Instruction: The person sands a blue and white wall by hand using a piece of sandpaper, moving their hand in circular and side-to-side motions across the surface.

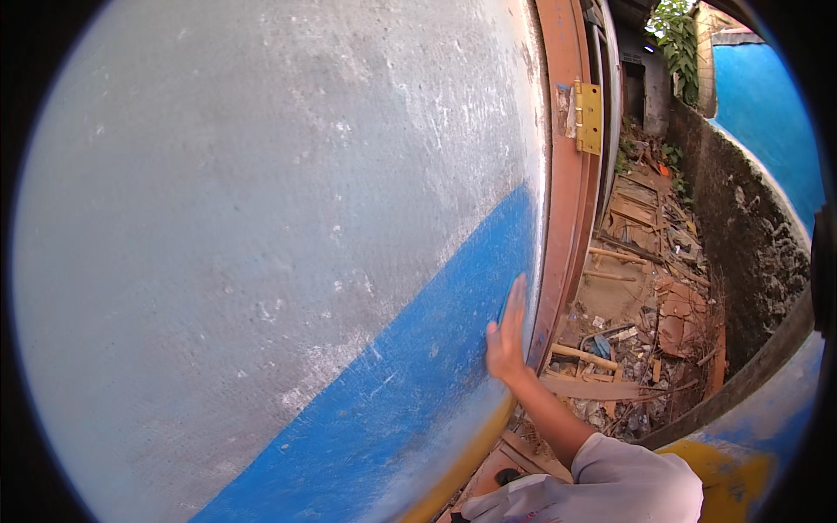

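Note:
My right hand (507,344) is at the right edge of a painted wall (261,200), over its blue band. Its fingers are stretched out and close together, pointing up, with the thumb apart on the left side. A thin bluish edge shows beside the fingers; whether it is wall paint or something flat under the hand, I cannot tell. The wall is grey with white scuffs above the diagonal blue band (384,392), and a yellow strip (466,458) runs along the lower edge. My left hand is out of view.
Right of the hand stands a reddish-brown door frame (567,183) with a brass hinge (588,118). Beyond it, a narrow passage holds wood scraps (641,213) and rubble (680,318). A dark, weathered low wall (741,209) bounds it, with a bright blue wall (767,113) behind.

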A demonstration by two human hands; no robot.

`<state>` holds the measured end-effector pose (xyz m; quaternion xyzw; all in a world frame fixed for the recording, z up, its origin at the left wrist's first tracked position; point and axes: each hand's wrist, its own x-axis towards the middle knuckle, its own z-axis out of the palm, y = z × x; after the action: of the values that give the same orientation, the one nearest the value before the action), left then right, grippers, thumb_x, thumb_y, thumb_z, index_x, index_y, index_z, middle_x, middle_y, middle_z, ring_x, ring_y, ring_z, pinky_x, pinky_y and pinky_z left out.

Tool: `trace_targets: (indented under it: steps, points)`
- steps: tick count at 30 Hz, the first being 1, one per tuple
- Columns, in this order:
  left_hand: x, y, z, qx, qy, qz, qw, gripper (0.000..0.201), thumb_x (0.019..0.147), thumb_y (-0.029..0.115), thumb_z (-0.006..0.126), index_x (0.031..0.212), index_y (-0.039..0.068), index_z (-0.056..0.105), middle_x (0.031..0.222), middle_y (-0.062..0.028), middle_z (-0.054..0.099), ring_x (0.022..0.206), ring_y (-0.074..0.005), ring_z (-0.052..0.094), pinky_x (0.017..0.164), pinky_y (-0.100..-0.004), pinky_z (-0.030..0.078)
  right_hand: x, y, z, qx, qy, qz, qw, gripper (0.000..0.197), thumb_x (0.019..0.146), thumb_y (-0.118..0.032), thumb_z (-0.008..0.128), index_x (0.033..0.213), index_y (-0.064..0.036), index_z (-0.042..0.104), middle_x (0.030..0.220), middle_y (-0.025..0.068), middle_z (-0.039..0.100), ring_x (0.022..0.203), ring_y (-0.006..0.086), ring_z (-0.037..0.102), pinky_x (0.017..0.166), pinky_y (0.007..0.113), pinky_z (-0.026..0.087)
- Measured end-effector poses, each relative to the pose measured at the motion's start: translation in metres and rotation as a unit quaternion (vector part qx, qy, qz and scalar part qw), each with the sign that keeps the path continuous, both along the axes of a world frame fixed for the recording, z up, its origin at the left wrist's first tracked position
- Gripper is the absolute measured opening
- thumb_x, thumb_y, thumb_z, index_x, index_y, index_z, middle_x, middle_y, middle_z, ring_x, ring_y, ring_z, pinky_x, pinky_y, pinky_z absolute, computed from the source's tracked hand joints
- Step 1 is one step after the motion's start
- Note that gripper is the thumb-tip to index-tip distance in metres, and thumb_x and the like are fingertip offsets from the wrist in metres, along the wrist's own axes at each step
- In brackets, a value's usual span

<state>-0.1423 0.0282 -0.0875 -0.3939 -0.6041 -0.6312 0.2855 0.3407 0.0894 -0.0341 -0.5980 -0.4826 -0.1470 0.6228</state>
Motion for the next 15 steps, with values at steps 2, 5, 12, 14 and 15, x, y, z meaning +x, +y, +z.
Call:
trace_targets:
  steps: [2, 5, 12, 14, 15]
  points:
    - [0.001, 0.002, -0.001, 0.0, -0.004, -0.003, 1.0, 0.102, 0.093, 0.06, 0.047, 0.148, -0.01, -0.003, 0.152, -0.0372, -0.01, 0.142, -0.0502, -0.006, 0.113, -0.062, 0.003, 0.021, 0.008, 0.031, 0.01, 0.028, 0.013, 0.999, 0.085, 0.098, -0.057, 0.029, 0.151, 0.0052, 0.005, 0.158, 0.0265, 0.002, 0.147, 0.0412, -0.001, 0.114, 0.059, -0.001]
    - [-0.002, 0.001, -0.002, -0.004, -0.003, -0.002, 1.0, 0.102, 0.093, 0.059, 0.047, 0.148, -0.01, -0.003, 0.152, -0.0372, -0.01, 0.142, -0.0501, -0.006, 0.113, -0.0619, 0.003, 0.019, 0.01, 0.099, 0.041, 0.007, 0.01, 0.999, 0.087, 0.097, -0.06, 0.027, 0.151, 0.0044, 0.006, 0.158, 0.0269, 0.004, 0.147, 0.0415, 0.001, 0.114, 0.059, -0.001]
    - [-0.002, 0.001, 0.0, 0.007, -0.002, -0.007, 1.0, 0.101, 0.094, 0.059, 0.046, 0.148, -0.01, -0.003, 0.152, -0.0371, -0.009, 0.142, -0.05, -0.006, 0.113, -0.0617, 0.003, -0.039, -0.002, -0.007, 0.034, -0.174, 0.001, 0.984, 0.084, 0.097, -0.057, 0.031, 0.152, 0.003, 0.008, 0.158, 0.0257, 0.004, 0.147, 0.0411, 0.003, 0.113, 0.062, -0.001]
    - [-0.004, -0.001, -0.001, 0.007, 0.0, -0.006, 1.0, 0.1, 0.094, 0.059, 0.046, 0.148, -0.01, -0.003, 0.152, -0.037, -0.009, 0.142, -0.0499, -0.005, 0.113, -0.0616, 0.004, -0.017, 0.006, 0.016, 0.045, -0.102, 0.004, 0.994, 0.085, 0.097, -0.057, 0.031, 0.152, 0.0024, 0.008, 0.158, 0.0257, 0.005, 0.147, 0.0423, 0.004, 0.113, 0.062, -0.002]
    - [-0.003, 0.0, -0.001, 0.007, 0.001, -0.01, 1.0, 0.1, 0.094, 0.059, 0.046, 0.148, -0.01, -0.003, 0.152, -0.037, -0.009, 0.142, -0.0499, -0.005, 0.113, -0.0616, 0.004, -0.003, 0.01, 0.033, 0.057, -0.028, 0.001, 0.998, 0.085, 0.096, -0.058, 0.031, 0.152, 0.0017, 0.009, 0.158, 0.0257, 0.006, 0.146, 0.0436, 0.004, 0.112, 0.063, -0.003]
